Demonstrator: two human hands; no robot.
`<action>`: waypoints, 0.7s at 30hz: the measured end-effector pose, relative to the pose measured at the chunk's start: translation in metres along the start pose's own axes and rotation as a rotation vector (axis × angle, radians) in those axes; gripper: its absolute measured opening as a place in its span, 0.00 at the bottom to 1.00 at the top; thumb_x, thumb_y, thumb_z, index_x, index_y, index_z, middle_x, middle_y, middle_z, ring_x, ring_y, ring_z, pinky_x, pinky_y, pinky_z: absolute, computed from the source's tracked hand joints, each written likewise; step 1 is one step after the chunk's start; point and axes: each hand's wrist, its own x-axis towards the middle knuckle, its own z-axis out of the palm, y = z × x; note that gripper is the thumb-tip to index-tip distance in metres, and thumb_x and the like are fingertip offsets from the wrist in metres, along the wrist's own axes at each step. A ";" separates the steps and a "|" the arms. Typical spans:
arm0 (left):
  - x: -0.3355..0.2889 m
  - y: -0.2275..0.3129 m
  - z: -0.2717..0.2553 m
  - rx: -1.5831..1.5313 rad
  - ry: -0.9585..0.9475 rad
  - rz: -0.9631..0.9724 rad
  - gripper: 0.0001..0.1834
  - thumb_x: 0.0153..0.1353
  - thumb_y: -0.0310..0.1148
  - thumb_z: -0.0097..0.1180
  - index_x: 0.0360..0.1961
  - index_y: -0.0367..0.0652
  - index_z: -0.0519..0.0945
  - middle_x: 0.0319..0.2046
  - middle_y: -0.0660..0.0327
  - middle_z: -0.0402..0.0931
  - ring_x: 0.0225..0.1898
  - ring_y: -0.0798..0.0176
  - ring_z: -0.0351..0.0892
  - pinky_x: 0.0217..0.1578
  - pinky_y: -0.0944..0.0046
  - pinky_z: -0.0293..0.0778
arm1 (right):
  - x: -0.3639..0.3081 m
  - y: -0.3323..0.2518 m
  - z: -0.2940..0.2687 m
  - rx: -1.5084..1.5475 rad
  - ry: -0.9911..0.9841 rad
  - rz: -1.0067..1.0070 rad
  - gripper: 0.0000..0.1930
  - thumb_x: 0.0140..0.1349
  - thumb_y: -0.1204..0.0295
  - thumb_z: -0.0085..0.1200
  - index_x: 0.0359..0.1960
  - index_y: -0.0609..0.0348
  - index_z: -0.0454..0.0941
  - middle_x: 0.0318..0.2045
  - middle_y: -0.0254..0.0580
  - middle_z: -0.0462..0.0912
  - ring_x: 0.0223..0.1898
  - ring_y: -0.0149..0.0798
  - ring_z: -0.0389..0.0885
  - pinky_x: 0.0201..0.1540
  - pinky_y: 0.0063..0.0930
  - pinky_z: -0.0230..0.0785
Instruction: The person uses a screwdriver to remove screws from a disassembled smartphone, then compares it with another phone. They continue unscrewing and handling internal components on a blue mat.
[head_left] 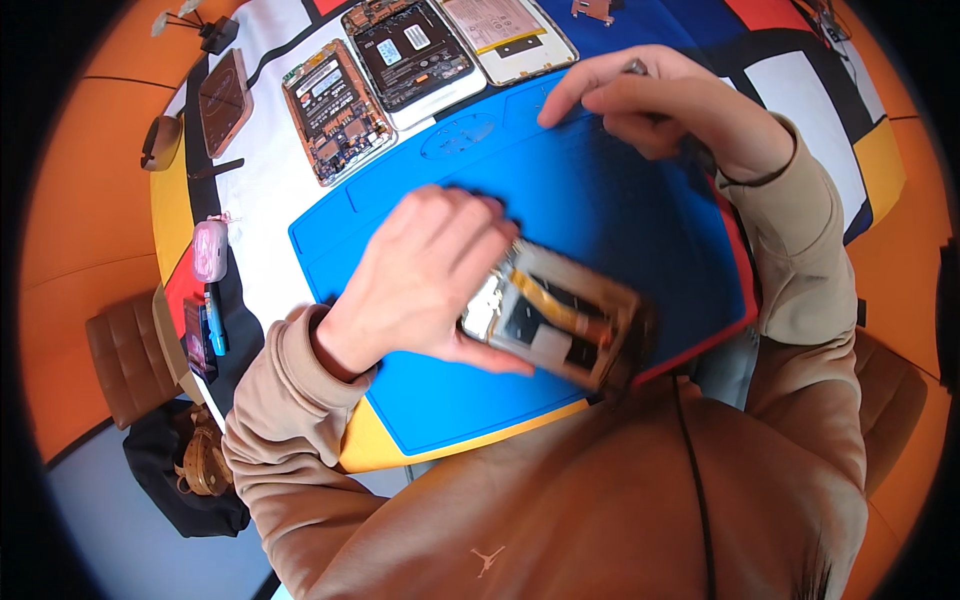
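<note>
My left hand (425, 270) is closed around the upper end of an opened smartphone (545, 345), held tilted over the near part of the blue work mat (440, 400). The phone's inside shows, with an orange flex cable (540, 297) along it; its far right end is blurred. Over the mat's far right part, my right hand (665, 105) has its index finger pointing down at the mat surface. Its other fingers are curled around a slim dark tool (635, 67), whose rounded end sticks out above; the kind cannot be made out.
Beyond the mat lie three opened phones: a copper-coloured one (338, 115), a black one (412, 60) and a white one (515, 40). To the left are a brown phone-like slab (226, 103), sunglasses (162, 142), a pink case (210, 250) and a blue pen (215, 320).
</note>
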 end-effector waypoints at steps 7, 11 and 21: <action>-0.001 0.002 0.010 0.155 0.156 -0.391 0.45 0.37 0.63 0.75 0.42 0.34 0.73 0.37 0.53 0.70 0.39 0.51 0.69 0.43 0.57 0.67 | 0.002 0.004 -0.007 0.050 0.040 -0.112 0.14 0.73 0.68 0.44 0.52 0.60 0.79 0.14 0.21 0.63 0.15 0.17 0.56 0.19 0.15 0.48; -0.001 0.005 0.009 0.190 0.147 -0.409 0.44 0.36 0.60 0.76 0.43 0.35 0.73 0.38 0.54 0.69 0.39 0.52 0.69 0.42 0.56 0.67 | 0.004 0.002 0.000 0.406 0.440 -0.113 0.16 0.74 0.68 0.42 0.38 0.66 0.80 0.17 0.34 0.77 0.18 0.24 0.68 0.23 0.20 0.59; 0.000 0.020 0.000 0.249 -0.001 -0.494 0.39 0.40 0.63 0.72 0.35 0.39 0.72 0.32 0.56 0.66 0.33 0.54 0.67 0.36 0.59 0.64 | 0.002 -0.001 0.027 -0.056 0.705 -0.358 0.12 0.70 0.70 0.54 0.31 0.66 0.82 0.17 0.33 0.79 0.17 0.22 0.70 0.21 0.16 0.59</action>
